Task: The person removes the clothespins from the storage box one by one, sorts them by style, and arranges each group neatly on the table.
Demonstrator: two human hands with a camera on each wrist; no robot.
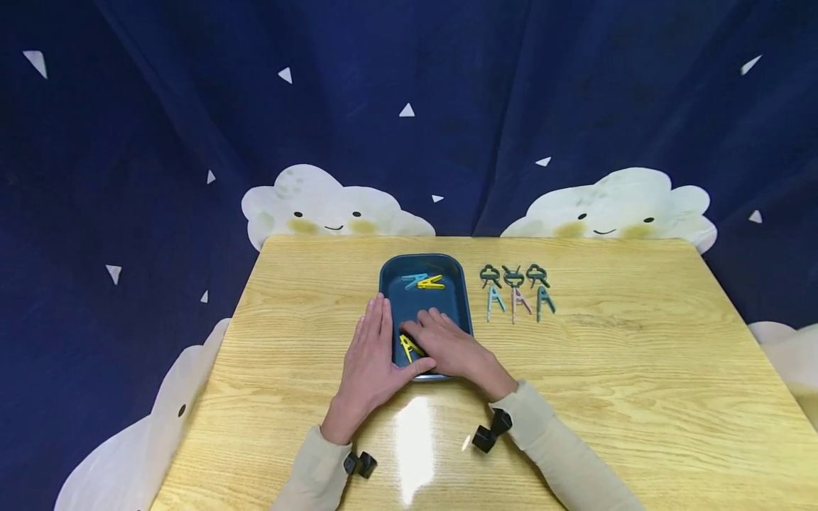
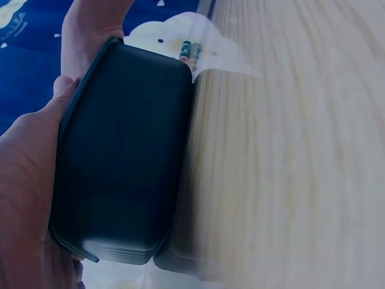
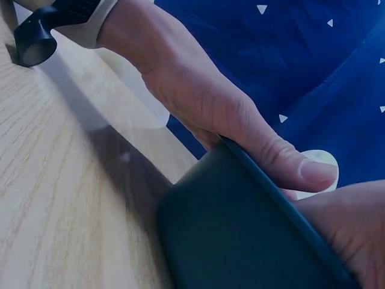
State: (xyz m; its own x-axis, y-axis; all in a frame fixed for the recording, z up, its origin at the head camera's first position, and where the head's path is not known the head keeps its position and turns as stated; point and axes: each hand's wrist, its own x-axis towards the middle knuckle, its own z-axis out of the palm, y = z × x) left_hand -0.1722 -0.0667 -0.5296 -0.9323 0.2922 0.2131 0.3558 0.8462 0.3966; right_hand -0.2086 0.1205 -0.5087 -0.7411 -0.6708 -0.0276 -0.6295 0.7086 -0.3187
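A dark teal tray (image 1: 424, 260) stands on the table. Along its left rim lies my left hand (image 1: 371, 358), fingers straight and thumb stretched across the near end; the thumb (image 3: 316, 171) shows over the rim in the right wrist view. My right hand (image 1: 445, 345) reaches into the tray with bent fingers. Beside it is a yellow clothespin (image 1: 407, 345), partly covered. The right fingertips are hidden, so whether they hold anything cannot be seen. At the tray's far end lie a blue clothespin (image 1: 412, 279) and another yellow clothespin (image 1: 432, 283).
Right of the tray, dark green clips (image 1: 514, 277) form a row. In front of them lie a light blue clothespin (image 1: 495, 301), a pink clothespin (image 1: 520, 301) and a dark green clothespin (image 1: 544, 301). A blue curtain (image 1: 358, 128) hangs behind the wooden table (image 1: 626, 355).
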